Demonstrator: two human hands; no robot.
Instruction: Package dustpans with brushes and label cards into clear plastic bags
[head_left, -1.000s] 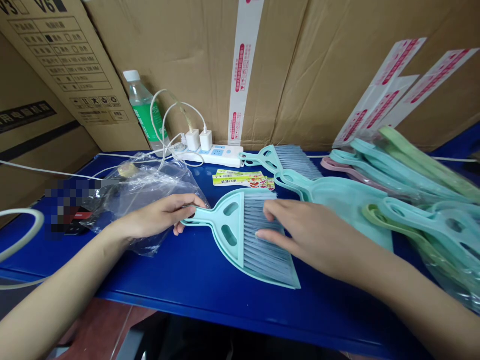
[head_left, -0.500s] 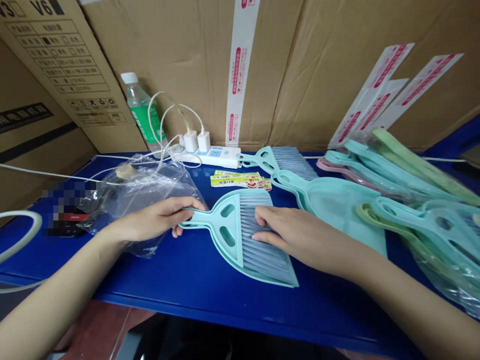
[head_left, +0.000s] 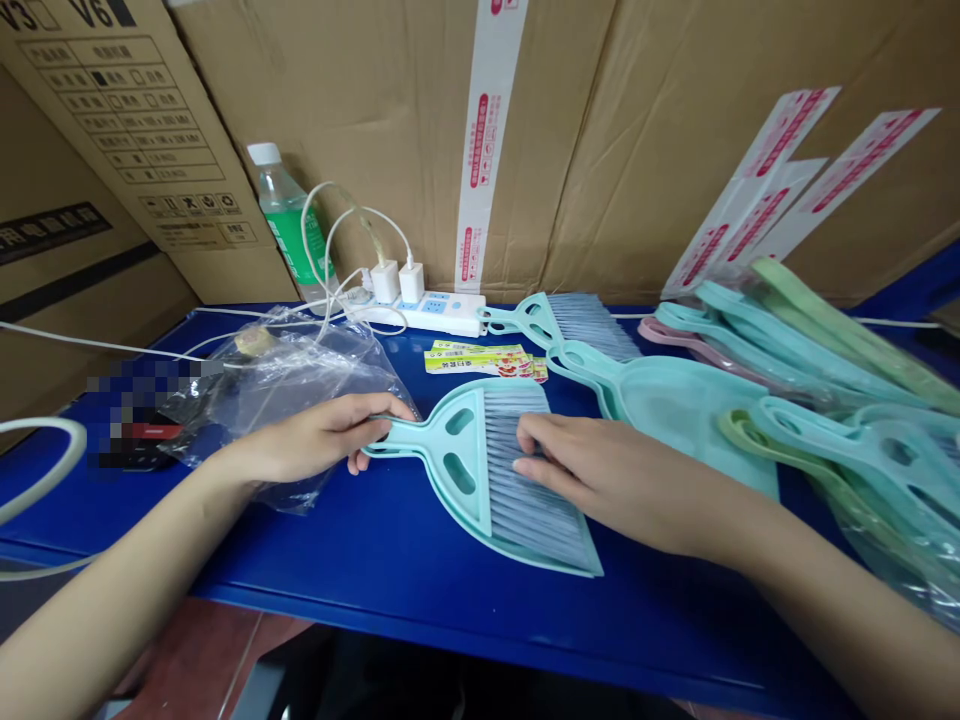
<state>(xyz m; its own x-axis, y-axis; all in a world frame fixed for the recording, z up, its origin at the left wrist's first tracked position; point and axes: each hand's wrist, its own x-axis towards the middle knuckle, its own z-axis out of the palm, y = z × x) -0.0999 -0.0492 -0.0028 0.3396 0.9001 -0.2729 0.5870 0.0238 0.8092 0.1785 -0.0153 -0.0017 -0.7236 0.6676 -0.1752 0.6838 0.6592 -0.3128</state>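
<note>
My left hand (head_left: 322, 440) is gripping the brush (head_left: 540, 510) by its handle, and my right hand (head_left: 600, 470) is lying open on its bristles. Flat, even pressure is probably serving best against the pan (head_left: 536, 558).

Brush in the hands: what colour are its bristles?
Pale grey-blue; the brush shows best in head view.

Left hand (head_left: 322, 440) palm down, fingers curled closed in a grip; right hand (head_left: 600, 470) flat, fingers extended; both forearms angled inward.

Head view, close, looking forward and down, blue table (head_left: 390, 545)
</note>
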